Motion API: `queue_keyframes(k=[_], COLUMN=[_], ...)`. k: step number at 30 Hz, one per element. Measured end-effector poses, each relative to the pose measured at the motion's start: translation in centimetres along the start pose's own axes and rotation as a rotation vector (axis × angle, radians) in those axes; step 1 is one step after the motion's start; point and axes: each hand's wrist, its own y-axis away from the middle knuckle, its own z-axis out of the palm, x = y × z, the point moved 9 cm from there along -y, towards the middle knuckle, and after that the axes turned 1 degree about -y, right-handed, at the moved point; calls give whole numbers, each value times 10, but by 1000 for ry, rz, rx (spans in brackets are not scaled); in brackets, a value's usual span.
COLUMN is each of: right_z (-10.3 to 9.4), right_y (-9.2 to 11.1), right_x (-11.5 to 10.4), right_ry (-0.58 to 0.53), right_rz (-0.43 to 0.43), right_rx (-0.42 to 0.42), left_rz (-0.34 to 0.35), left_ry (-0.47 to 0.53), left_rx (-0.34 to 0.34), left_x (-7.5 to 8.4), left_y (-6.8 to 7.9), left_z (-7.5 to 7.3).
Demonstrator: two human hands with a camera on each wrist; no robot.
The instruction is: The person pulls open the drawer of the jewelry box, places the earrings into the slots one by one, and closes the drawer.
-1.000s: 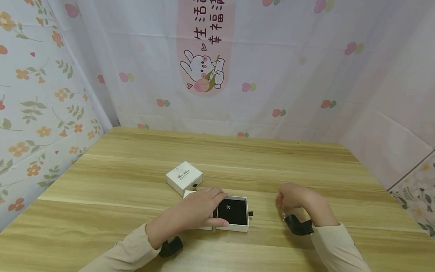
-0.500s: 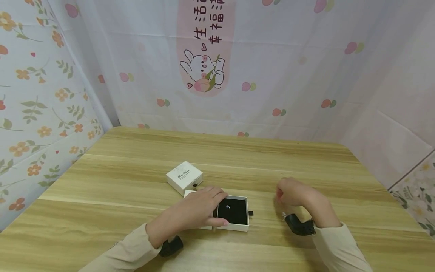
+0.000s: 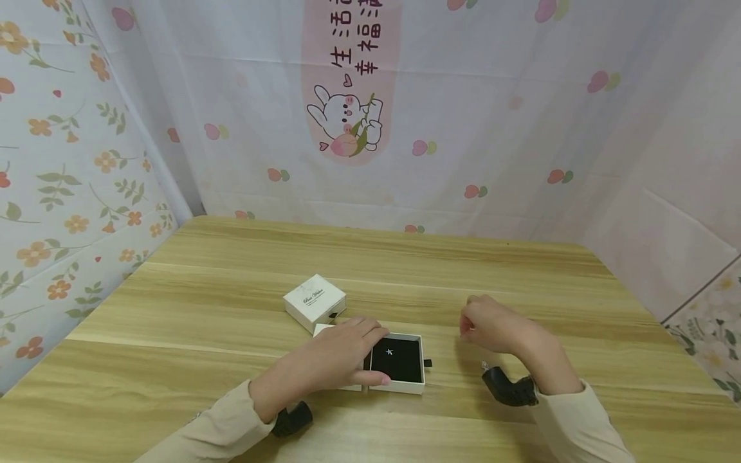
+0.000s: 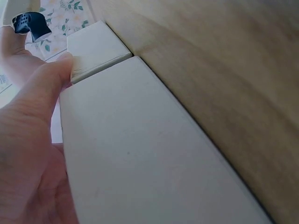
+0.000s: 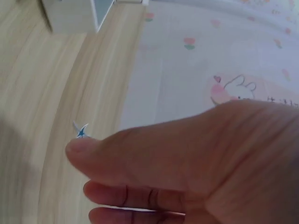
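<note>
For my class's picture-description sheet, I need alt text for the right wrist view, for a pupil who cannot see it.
A right hand holds a small blue-and-white star-shaped piece at the tip of its thumb, over a wooden table. Part of a white box shows at top left; behind is a pale cloth printed with a cartoon rabbit.

On the desk (image 3: 440,289), the left hand (image 3: 330,359) holds an open white box (image 3: 399,388); a small star (image 3: 390,352) shows on its black lining (image 3: 401,370), right of that hand. A closed box (image 3: 314,301) sits just beyond it. The right hand (image 3: 494,325) is apart from both.
</note>
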Motion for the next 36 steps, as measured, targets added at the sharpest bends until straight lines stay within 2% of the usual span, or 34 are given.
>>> queue_keyframes(k=[5,12,20,25,30,36], right_z=[-4,-9,-2,3,10,13], right_y=[1,2,-1,-4,-8,-10], right_x=[-15,-42,-64,-70,-69,-71], right_ry=[10,42,68,62,52,71], right_rz=[-70,-180,-244,-275,-257,-303], right_rx=[36,126,172,193,198,228], left_rz=[9,15,11,15,15,20], left_ry=[-9,-15,-4,-13,-9,-17], left_rx=[7,8,11,23,22,28], left_x=[1,2,2,2,2,2], left_y=[-1,-1,-1,-1,-1,-2], left_z=[-1,-1,-2,-2,-2,-2])
